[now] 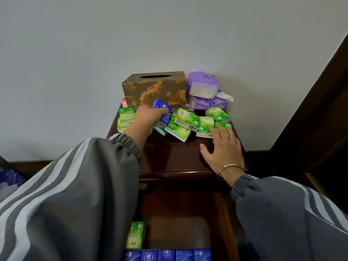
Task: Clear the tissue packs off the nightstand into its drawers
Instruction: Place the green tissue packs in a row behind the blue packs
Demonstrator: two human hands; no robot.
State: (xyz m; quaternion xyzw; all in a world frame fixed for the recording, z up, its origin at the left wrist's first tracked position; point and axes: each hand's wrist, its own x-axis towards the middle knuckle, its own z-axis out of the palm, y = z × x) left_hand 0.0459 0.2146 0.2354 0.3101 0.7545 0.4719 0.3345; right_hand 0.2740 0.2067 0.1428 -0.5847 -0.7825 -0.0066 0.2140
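Plain grey-white wall behind, dark glossy nightstand surface [175,157] pushed up against it, dark wood frame running along the right edge.

Your left hand [148,117] is sitting at the back-left of the surface with its fingers [162,111] clamped on a blue tissue pack [162,107]. The pack is tilted, its long axis running roughly up-left to down-right, logo face toward you. The white logo is visible but the writing is too small to read.

Your right hand [223,147] is lying flat on the front-right of the surface, fingers apart, holding nothing. Its fingertips are touching the nearest of the green tissue packs [185,119].

The green packs are scattered in a band across the middle of the surface, between your 2 hands, lying at mixed angles. There is red lettering on them that I can't make out, plus a barcode on 1 end.

Behind them: a gold leaf-pattern tissue box [154,89] and 2 purple soft packs [205,91] stacked at the back-right, the top 1 torn open.

The open drawer [222,223] is directly below and toward you. A row of blue packs [167,255] is filling its front edge, with 1 green pack [135,235] standing behind them on the left.

My read: the blue pack needs to come straight back and down into the drawer. The right hand is nearer for the green packs.
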